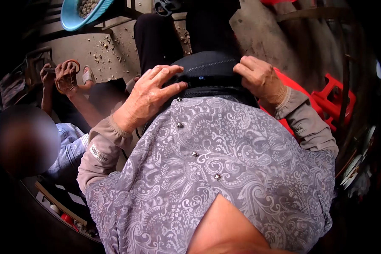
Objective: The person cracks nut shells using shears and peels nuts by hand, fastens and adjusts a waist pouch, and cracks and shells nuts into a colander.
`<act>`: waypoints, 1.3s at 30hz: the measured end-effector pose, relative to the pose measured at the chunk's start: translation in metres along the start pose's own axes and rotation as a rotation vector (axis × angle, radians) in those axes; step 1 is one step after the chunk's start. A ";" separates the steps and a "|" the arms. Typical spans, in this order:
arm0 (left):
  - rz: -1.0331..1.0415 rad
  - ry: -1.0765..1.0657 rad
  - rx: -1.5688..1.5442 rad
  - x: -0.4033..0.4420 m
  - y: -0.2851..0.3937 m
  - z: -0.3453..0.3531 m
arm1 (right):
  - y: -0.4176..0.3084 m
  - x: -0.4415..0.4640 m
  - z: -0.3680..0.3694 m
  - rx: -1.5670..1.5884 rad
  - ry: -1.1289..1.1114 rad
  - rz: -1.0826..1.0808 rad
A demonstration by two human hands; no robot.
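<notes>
At my waist, below the hem of a grey paisley blouse (241, 156), lies a black waist bag (211, 63) with a zip and a small blue mark. My left hand (154, 89) rests at the left side of the bag, its fingers stretched out and the thumb held apart, with nothing visibly gripped. At the bag's right edge, my right hand (258, 76) has curled fingers closed on the black material. Its fingertips are partly hidden.
To the left sits another person (67, 139), whose hands (65, 76) hold an orange-ringed tool. A blue basket (72, 19) of small round things stands at upper left. Crumbs (108, 51) litter the floor. Red plastic stools (336, 99) stand close on my right.
</notes>
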State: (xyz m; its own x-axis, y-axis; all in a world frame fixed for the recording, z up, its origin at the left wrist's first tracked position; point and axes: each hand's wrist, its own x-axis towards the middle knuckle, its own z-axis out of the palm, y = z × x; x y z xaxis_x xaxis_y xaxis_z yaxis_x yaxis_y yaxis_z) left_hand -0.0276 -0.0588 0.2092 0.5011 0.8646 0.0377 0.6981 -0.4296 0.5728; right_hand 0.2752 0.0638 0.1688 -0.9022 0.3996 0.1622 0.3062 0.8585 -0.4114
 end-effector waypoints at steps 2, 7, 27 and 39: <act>0.013 0.046 -0.003 -0.001 -0.003 -0.001 | 0.003 0.000 -0.001 0.050 -0.020 -0.014; -0.127 0.241 -0.080 0.002 -0.005 -0.030 | 0.027 0.012 -0.017 0.449 -0.064 0.165; -0.297 0.076 -0.150 0.011 -0.008 -0.032 | 0.025 -0.062 0.022 1.072 -0.286 0.661; 0.061 -0.086 -0.311 0.102 -0.003 -0.008 | -0.006 -0.045 0.009 1.270 0.182 0.765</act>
State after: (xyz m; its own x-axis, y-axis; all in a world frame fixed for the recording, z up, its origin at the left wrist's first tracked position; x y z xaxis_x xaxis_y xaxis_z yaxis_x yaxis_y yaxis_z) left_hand 0.0178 0.0325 0.2178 0.5878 0.8088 0.0182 0.4823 -0.3684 0.7947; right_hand 0.3110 0.0378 0.1563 -0.5710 0.7276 -0.3801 0.1269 -0.3793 -0.9165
